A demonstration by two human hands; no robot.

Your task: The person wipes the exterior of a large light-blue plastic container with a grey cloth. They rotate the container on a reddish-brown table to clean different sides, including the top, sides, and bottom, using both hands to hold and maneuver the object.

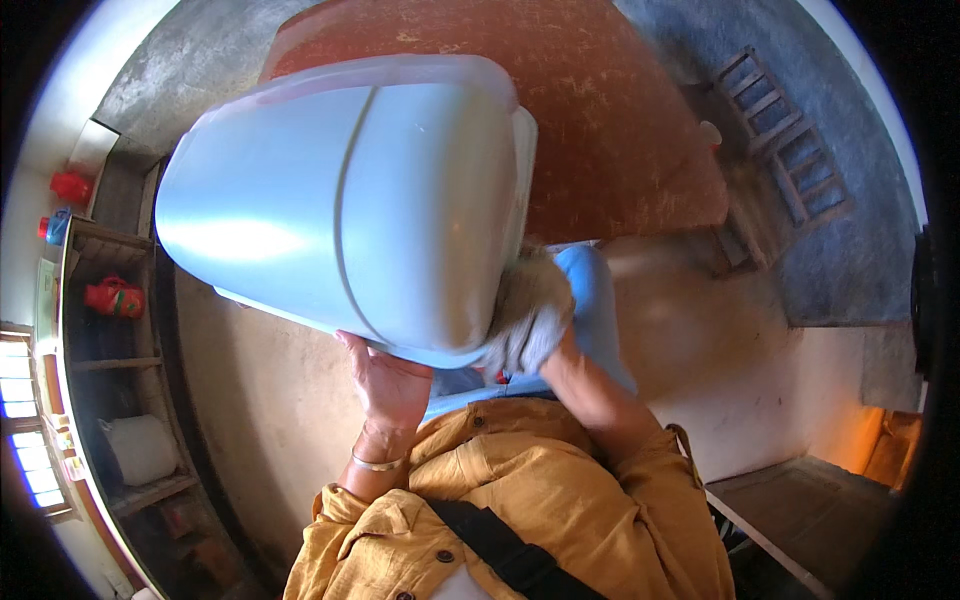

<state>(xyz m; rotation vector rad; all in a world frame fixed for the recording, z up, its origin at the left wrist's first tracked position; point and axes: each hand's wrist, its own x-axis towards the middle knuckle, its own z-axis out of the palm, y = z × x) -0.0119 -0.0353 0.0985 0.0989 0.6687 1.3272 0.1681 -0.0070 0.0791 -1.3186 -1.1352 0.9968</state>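
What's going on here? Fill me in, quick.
A person in a mustard shirt holds a big pale-blue plastic tub tipped up off the floor. The left hand, a bangle at its wrist, props the tub from underneath near its rim. The right hand presses a grey cloth against the tub's rim end. A second blue container shows just behind them. Wooden shelves with red jugs stand at the person's left.

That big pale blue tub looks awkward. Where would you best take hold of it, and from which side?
Probably by the rim, from underneath. The pale blue tub is tipped on its side, its smooth rounded wall offering no grip. The left hand already props the lower edge from below, while the right hand presses a grey cloth against the end.
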